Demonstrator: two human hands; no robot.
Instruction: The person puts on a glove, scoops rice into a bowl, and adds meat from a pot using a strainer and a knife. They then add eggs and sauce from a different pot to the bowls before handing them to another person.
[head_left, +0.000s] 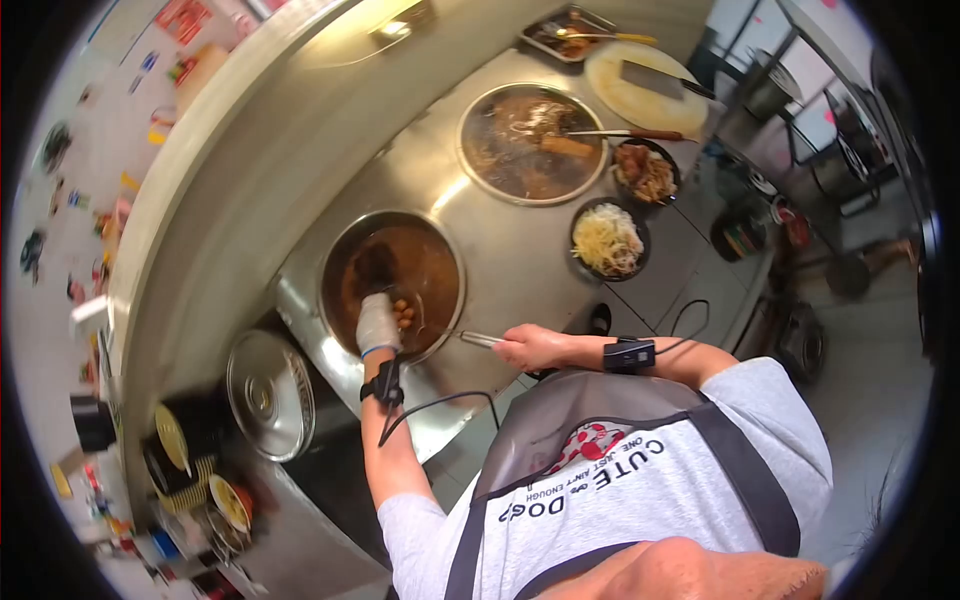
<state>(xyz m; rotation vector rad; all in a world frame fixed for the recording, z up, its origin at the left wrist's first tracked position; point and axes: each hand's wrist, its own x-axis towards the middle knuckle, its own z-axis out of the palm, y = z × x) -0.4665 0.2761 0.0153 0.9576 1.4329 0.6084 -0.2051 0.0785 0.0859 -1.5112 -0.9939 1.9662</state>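
A: Biggest 1st, pls?

B: Steel counter (500, 245), then 2 round pots w/ brown liq. Near pot (462, 290) is in front of the person; far pot (530, 202) is further up to the R, w/ food pcs in it.

A: Next size down?

B: Metal lid (262, 400), just past counter's L edge. Round pale board (630, 112) beyond far pot, cleaver (650, 80) lying on it.

A: Tools?

B: Spoon w/ brown handle (640, 133) across far pot's rim. Metal scoop (480, 338) slants over near pot's rim, head down in pot; head's shape too blurred to tell.

A: Bowls?

B: 2 dark ones R of the pots: 1 w/ white + yellow shreds (608, 240), 1 w/ brown food (645, 172).

A: Hands?

B: R hand (528, 347): fingers curled round scoop's handle. L hand (378, 325): pale glove, down in near pot; can't tell if fingers are spread or together.

A: Smallest?

B: Brown balls (403, 313), clustered in near pot, just beside L hand. Touching? Can't tell.
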